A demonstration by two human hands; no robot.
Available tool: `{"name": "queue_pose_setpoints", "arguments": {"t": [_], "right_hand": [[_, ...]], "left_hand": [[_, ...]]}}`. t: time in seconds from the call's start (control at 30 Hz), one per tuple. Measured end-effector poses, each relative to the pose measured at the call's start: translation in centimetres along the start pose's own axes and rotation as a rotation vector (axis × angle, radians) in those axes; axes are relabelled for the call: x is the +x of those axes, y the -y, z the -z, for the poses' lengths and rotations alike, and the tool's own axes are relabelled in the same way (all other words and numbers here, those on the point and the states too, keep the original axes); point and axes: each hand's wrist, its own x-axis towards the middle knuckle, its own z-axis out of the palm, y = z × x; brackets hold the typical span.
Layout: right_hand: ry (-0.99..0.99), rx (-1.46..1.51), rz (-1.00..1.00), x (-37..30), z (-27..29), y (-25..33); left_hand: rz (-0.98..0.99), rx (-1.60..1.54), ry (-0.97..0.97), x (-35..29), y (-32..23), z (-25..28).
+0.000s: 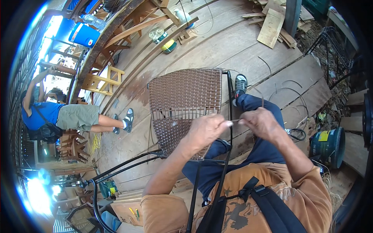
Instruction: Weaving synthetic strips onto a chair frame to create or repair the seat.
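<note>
Before me stands a chair with a black metal frame [229,97] and a brown woven panel [182,88]. Across the panel runs a gap [163,115] where only lengthwise strands show. My left hand [206,130] is closed at the panel's right edge, its thumb and fingers pinching a thin brown weaving strand [235,120]. My right hand [261,122], over my right thigh, is closed on the same strand, which spans the short space between the hands. A loose end seems to rise above the right hand. My left forearm hides part of the frame.
Loose strands [295,91] curl on the plank floor [217,42] at right. A dark green tub [328,146] stands right of me, wood boards [271,27] lie at the far right. A person in a blue shirt [48,116] stands at left, near a small wooden stool [103,80].
</note>
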Motion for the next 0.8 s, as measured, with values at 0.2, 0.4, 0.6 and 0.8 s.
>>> {"name": "queue_pose_setpoints", "arguments": {"t": [0.2,0.4,0.6,0.8], "right_hand": [[0.011,0.094,-0.580,-9.9,5.1,-12.5],[-0.210,-0.038,-0.356,-8.5,9.8,-8.6],[-0.150,0.056,-0.119,-6.1,12.5,-3.9],[-0.754,0.245,-0.458,-8.8,16.3,-5.6]], "left_hand": [[0.081,0.274,-0.240,-4.5,6.0,5.6],[0.422,0.586,-0.551,-9.8,12.2,14.8],[0.409,0.417,-0.836,-12.3,12.8,19.8],[0.473,0.253,-0.790,-9.2,8.3,18.7]]}}
